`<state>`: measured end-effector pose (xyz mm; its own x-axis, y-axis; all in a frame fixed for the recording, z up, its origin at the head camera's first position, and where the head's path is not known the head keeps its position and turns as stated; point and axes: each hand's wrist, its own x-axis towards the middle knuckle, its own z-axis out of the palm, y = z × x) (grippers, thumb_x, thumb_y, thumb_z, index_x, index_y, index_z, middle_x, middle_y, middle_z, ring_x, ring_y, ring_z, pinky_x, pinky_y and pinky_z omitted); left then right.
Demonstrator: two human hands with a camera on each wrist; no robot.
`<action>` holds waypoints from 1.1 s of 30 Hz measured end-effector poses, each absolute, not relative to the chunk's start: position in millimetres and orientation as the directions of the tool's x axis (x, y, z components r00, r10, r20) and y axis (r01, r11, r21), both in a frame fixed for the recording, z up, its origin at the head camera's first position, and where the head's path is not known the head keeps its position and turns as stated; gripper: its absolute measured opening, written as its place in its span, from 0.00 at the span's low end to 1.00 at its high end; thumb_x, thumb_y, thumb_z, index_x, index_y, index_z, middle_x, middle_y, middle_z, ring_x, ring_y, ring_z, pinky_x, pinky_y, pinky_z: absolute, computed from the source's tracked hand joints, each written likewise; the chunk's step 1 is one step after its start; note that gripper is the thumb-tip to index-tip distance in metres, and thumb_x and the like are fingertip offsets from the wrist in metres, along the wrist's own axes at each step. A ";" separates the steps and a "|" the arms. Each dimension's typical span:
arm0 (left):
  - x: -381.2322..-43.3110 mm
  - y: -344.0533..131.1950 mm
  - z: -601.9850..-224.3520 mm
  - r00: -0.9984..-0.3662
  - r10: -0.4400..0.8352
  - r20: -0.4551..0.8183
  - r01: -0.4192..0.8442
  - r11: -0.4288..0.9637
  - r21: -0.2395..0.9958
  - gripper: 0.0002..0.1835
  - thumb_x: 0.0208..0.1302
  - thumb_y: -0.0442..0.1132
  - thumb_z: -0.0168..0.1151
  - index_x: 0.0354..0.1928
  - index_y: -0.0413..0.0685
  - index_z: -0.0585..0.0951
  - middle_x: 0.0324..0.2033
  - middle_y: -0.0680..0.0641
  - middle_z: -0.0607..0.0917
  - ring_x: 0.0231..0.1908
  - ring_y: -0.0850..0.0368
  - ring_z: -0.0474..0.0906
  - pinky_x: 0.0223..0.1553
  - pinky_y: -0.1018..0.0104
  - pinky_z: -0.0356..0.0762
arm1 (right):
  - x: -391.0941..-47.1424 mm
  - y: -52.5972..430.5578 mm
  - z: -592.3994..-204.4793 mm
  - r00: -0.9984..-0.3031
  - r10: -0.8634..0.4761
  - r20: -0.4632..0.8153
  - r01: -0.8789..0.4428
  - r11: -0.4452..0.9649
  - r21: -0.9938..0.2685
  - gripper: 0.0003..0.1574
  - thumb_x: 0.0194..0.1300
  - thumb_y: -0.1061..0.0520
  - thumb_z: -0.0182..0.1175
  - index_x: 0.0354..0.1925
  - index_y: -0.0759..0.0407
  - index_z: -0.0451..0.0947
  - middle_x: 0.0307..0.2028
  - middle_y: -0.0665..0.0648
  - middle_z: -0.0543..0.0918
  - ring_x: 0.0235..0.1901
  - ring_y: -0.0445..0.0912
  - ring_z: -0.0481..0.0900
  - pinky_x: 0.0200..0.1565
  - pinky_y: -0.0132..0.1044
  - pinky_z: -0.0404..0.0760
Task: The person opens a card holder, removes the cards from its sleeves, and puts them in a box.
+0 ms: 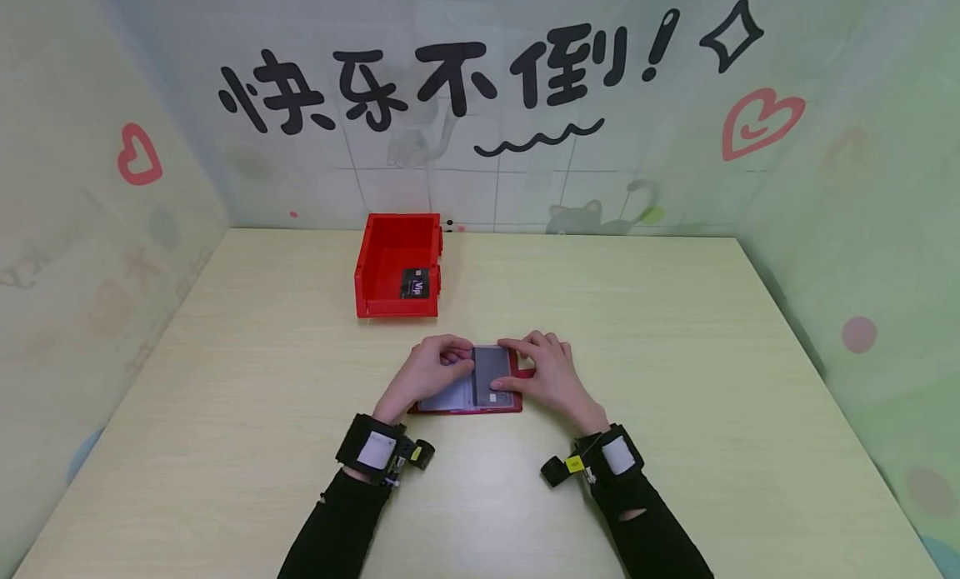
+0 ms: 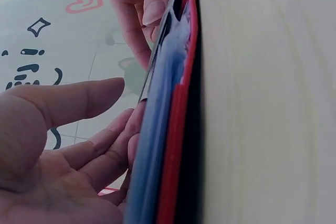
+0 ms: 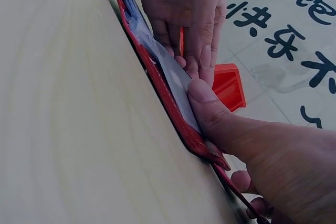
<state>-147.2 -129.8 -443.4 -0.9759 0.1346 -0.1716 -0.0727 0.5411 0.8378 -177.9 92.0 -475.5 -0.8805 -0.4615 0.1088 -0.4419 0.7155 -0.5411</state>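
Observation:
A red card holder [image 1: 521,404] lies unfolded on the table, with clear bluish plastic sleeves [image 1: 448,396] inside. At its right side sits a dark grey card [image 1: 491,366]; how far it is inside a sleeve cannot be told. My right hand [image 1: 551,371] holds the holder's right side, thumb on the card's face and index finger at the far edge. Over the sleeves is my left hand [image 1: 431,366]. Its thumb [image 2: 100,98] stands apart from the fingers, whose tips touch near the card's edge in the left wrist view. Those fingertips are partly hidden behind the sleeves.
Beyond the hands stands a red open bin [image 1: 397,308] with a black card marked "Vip" [image 1: 415,284] inside, near its front right corner. The pale wooden table [image 1: 675,329] meets a printed backdrop [image 1: 637,196] at the back and both sides.

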 end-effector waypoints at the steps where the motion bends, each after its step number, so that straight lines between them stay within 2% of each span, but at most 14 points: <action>1: -147.2 -129.7 -443.9 -0.976 0.132 -0.171 -0.075 0.537 0.840 0.16 0.68 0.37 0.64 0.56 0.42 0.82 0.46 0.43 0.88 0.45 0.52 0.80 0.54 0.56 0.78 | -177.7 92.0 -475.4 -0.880 -0.462 0.110 -0.444 0.717 -0.538 0.42 0.51 0.36 0.76 0.63 0.46 0.79 0.41 0.55 0.77 0.46 0.51 0.68 0.50 0.46 0.60; 6: -147.6 -125.0 -447.8 -0.981 0.108 -0.159 -0.076 0.543 0.837 0.18 0.67 0.38 0.66 0.56 0.41 0.80 0.43 0.43 0.90 0.44 0.53 0.84 0.58 0.52 0.78 | -177.2 92.1 -475.1 -0.879 -0.463 0.116 -0.448 0.716 -0.536 0.42 0.51 0.36 0.75 0.62 0.46 0.79 0.40 0.55 0.77 0.45 0.51 0.68 0.49 0.46 0.59; 9: -148.0 -122.1 -448.2 -0.982 0.094 -0.164 -0.084 0.560 0.824 0.20 0.66 0.38 0.67 0.57 0.41 0.79 0.40 0.44 0.91 0.43 0.52 0.83 0.58 0.50 0.76 | -177.4 92.0 -474.5 -0.878 -0.464 0.117 -0.449 0.713 -0.538 0.42 0.51 0.36 0.75 0.62 0.46 0.79 0.39 0.55 0.76 0.45 0.51 0.68 0.50 0.46 0.59; 17: -149.0 -124.2 -445.7 -0.981 0.083 -0.173 -0.093 0.585 0.806 0.19 0.64 0.37 0.68 0.57 0.43 0.80 0.35 0.46 0.89 0.37 0.55 0.81 0.46 0.60 0.75 | -177.9 92.4 -475.0 -0.876 -0.471 0.101 -0.444 0.708 -0.549 0.42 0.52 0.37 0.76 0.63 0.46 0.79 0.39 0.54 0.75 0.45 0.51 0.67 0.50 0.46 0.59; 22: -149.3 -130.6 -443.9 -0.980 0.069 -0.187 -0.111 0.589 0.800 0.20 0.66 0.37 0.65 0.59 0.43 0.80 0.37 0.44 0.87 0.37 0.53 0.78 0.39 0.66 0.72 | -178.0 92.2 -476.2 -0.877 -0.471 0.092 -0.440 0.713 -0.546 0.43 0.52 0.37 0.76 0.64 0.46 0.78 0.39 0.54 0.74 0.46 0.50 0.67 0.50 0.46 0.59; 25: -148.1 -134.2 -442.1 -0.981 0.051 -0.189 -0.122 0.593 0.796 0.21 0.66 0.39 0.65 0.60 0.42 0.80 0.36 0.43 0.85 0.37 0.53 0.76 0.37 0.67 0.71 | -178.1 92.2 -476.6 -0.878 -0.471 0.090 -0.439 0.715 -0.544 0.43 0.52 0.37 0.75 0.64 0.46 0.78 0.39 0.54 0.74 0.46 0.50 0.67 0.50 0.45 0.58; 30: -146.1 -135.2 -439.3 -0.981 0.040 -0.191 -0.131 0.591 0.796 0.26 0.63 0.42 0.70 0.60 0.40 0.79 0.28 0.44 0.81 0.33 0.53 0.74 0.34 0.66 0.67 | -178.2 92.3 -476.8 -0.877 -0.470 0.103 -0.447 0.716 -0.537 0.41 0.52 0.37 0.75 0.63 0.47 0.79 0.39 0.54 0.74 0.46 0.50 0.67 0.49 0.45 0.58; 33: -146.2 -135.4 -439.6 -0.982 0.033 -0.185 -0.129 0.597 0.792 0.27 0.61 0.42 0.72 0.60 0.39 0.79 0.27 0.46 0.81 0.32 0.54 0.74 0.35 0.67 0.68 | -178.4 92.6 -477.4 -0.877 -0.469 0.100 -0.445 0.717 -0.536 0.41 0.53 0.37 0.75 0.63 0.46 0.79 0.39 0.54 0.74 0.47 0.50 0.67 0.49 0.45 0.59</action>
